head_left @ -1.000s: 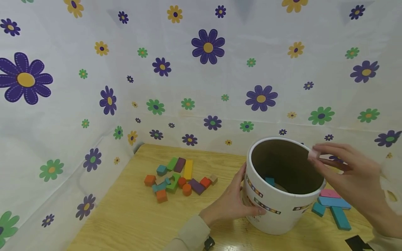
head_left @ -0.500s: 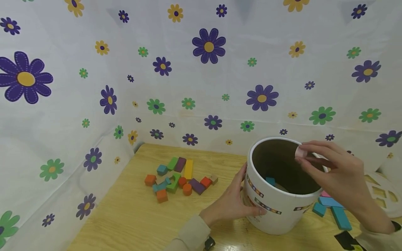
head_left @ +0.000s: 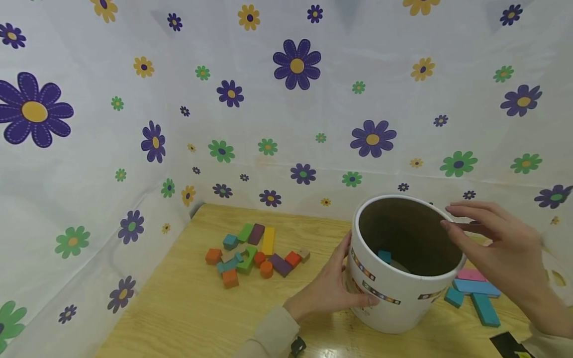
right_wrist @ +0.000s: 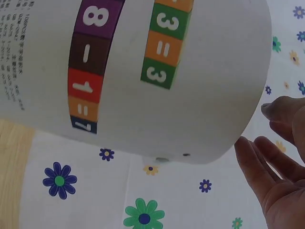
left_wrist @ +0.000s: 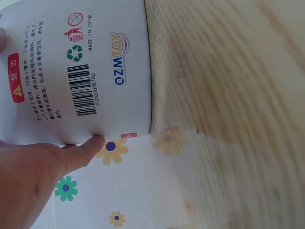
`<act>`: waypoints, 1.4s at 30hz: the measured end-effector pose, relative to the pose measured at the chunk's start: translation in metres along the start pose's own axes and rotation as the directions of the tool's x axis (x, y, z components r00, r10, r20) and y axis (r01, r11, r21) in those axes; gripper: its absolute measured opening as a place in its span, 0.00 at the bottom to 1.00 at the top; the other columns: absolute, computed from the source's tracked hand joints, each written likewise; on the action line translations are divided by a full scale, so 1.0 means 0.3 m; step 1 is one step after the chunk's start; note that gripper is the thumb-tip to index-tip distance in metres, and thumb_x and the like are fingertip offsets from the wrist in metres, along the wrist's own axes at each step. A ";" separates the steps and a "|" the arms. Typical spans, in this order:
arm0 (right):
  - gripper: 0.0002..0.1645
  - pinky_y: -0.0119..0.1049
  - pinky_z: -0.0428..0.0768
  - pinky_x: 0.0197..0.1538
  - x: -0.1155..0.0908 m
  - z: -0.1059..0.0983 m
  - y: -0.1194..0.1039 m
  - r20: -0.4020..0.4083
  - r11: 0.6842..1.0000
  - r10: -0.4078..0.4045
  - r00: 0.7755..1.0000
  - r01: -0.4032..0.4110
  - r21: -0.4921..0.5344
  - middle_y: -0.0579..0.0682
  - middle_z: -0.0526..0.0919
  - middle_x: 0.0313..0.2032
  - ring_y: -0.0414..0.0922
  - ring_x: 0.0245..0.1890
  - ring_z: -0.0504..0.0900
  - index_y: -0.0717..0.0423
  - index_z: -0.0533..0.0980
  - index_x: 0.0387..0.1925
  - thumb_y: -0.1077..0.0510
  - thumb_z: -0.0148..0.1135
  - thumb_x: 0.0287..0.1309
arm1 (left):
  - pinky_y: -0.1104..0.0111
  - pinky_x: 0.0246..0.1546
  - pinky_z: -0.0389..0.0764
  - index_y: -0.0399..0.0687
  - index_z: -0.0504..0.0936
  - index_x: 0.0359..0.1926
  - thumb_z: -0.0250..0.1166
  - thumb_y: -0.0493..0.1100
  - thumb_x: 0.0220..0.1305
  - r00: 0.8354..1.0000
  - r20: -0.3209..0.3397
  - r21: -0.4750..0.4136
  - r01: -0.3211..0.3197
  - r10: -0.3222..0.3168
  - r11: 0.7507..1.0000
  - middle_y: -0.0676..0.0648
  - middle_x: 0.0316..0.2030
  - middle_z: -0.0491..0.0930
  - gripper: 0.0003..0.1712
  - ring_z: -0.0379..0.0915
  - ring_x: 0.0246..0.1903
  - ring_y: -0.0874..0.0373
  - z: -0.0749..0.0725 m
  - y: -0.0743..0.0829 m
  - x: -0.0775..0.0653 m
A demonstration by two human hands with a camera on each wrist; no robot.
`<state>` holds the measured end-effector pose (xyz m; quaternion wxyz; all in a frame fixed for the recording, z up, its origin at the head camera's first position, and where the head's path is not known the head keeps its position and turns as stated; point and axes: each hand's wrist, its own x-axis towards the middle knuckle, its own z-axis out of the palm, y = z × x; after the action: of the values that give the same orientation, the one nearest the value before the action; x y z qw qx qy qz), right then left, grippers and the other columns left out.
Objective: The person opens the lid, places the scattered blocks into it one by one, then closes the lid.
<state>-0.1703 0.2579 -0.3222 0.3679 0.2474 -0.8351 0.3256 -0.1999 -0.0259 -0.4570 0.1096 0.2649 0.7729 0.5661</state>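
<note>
A white bucket (head_left: 398, 311) with printed number strips stands upright on the wooden table, its mouth uncovered. A teal block (head_left: 384, 256) shows inside near the bottom; the front wall hides part of the interior. My left hand (head_left: 324, 293) holds the bucket's left side, thumb across the front and fingers along the side. In the left wrist view that hand (left_wrist: 43, 174) lies against the labelled wall. By the right side of the rim is my right hand (head_left: 506, 251), its fingers loosely bent and holding nothing. The right wrist view shows the same hand (right_wrist: 279, 176) beside the rim.
Several coloured blocks lie grouped left of the bucket, including a yellow bar (head_left: 268, 241) and an orange cube (head_left: 230, 279). At right lie a pink block (head_left: 471, 275), a blue bar (head_left: 476, 288) and teal blocks. A white lid (head_left: 559, 278) with cut-outs lies behind my right hand.
My right hand moved left over the bucket's mouth with a pale pink block, let it go, and moved back right. The block is out of sight. My left hand stayed on the bucket.
</note>
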 end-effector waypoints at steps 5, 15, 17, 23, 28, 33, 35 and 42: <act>0.24 0.08 0.73 0.49 -0.032 -0.036 0.040 -0.024 0.999 0.033 0.999 -0.034 -0.033 0.28 0.81 0.46 0.17 0.46 0.77 0.68 0.85 0.43 0.83 0.73 0.40 | 0.47 0.74 0.67 0.88 0.32 0.77 0.78 0.56 0.54 1.000 -0.004 0.011 -0.010 0.010 1.000 0.69 0.78 0.47 0.70 0.49 0.78 0.61 -0.004 0.000 0.001; 0.10 0.01 0.64 0.37 -0.159 -0.074 0.161 0.087 0.931 0.280 0.956 -0.248 -0.267 0.66 0.85 0.38 0.09 0.37 0.65 0.69 0.84 0.40 0.73 0.71 0.54 | 0.49 0.74 0.68 0.86 0.32 0.78 0.78 0.58 0.54 0.999 -0.001 0.026 -0.038 0.038 0.999 0.67 0.79 0.46 0.70 0.49 0.78 0.60 -0.004 -0.007 0.005; 0.09 0.05 0.68 0.31 -0.188 -0.079 0.193 0.133 0.912 0.322 0.937 -0.269 -0.311 0.65 0.85 0.35 0.16 0.32 0.71 0.68 0.84 0.39 0.72 0.72 0.53 | 0.50 0.74 0.68 0.85 0.32 0.78 0.78 0.58 0.54 0.999 0.001 0.028 -0.046 0.046 0.999 0.66 0.79 0.46 0.69 0.49 0.78 0.60 -0.003 -0.007 0.005; 0.07 0.28 0.81 0.23 -0.281 -0.072 0.283 0.300 0.874 0.397 0.868 -0.257 -0.413 0.56 0.87 0.27 0.42 0.22 0.81 0.66 0.85 0.33 0.68 0.75 0.50 | 0.47 0.74 0.67 0.87 0.32 0.77 0.78 0.57 0.54 1.000 -0.001 0.027 -0.016 0.016 0.999 0.67 0.79 0.46 0.69 0.49 0.78 0.59 -0.003 0.003 -0.002; 0.08 0.47 0.86 0.29 -0.349 -0.058 0.352 0.477 0.831 0.515 0.712 -0.278 -0.483 0.58 0.87 0.28 0.51 0.26 0.85 0.67 0.84 0.33 0.63 0.71 0.56 | 0.45 0.74 0.65 0.88 0.32 0.77 0.78 0.56 0.54 1.000 -0.006 0.026 0.011 -0.010 1.000 0.69 0.79 0.45 0.69 0.47 0.79 0.59 0.000 0.004 -0.004; 0.11 0.53 0.85 0.35 -0.405 -0.036 0.402 0.578 0.780 0.609 0.543 -0.276 -0.562 0.58 0.86 0.27 0.54 0.29 0.85 0.68 0.83 0.32 0.60 0.71 0.57 | 0.47 0.74 0.67 0.87 0.31 0.77 0.78 0.57 0.54 1.000 -0.007 0.029 0.004 -0.004 1.000 0.68 0.79 0.45 0.70 0.48 0.79 0.59 0.002 0.001 -0.005; 0.12 0.52 0.85 0.35 -0.420 -0.031 0.414 0.596 0.761 0.637 0.489 -0.274 -0.588 0.56 0.85 0.26 0.52 0.29 0.83 0.68 0.82 0.31 0.60 0.71 0.56 | 0.49 0.74 0.67 0.87 0.31 0.77 0.78 0.57 0.54 1.000 -0.005 0.027 0.002 -0.002 1.000 0.67 0.79 0.45 0.70 0.48 0.79 0.59 0.004 -0.001 -0.005; 0.12 0.48 0.84 0.34 -0.439 -0.016 0.431 0.597 0.729 0.681 0.425 -0.309 -0.611 0.50 0.83 0.25 0.46 0.28 0.80 0.66 0.81 0.30 0.58 0.72 0.56 | 0.45 0.75 0.65 0.88 0.30 0.77 0.79 0.57 0.53 1.000 -0.006 0.021 0.006 -0.006 1.000 0.68 0.79 0.44 0.71 0.47 0.79 0.59 0.007 0.001 -0.002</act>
<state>-0.1726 0.3705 -0.4686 -0.1156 0.0164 -0.9888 0.0928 -0.1982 -0.0244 -0.4576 0.1062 0.2622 0.7798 0.5585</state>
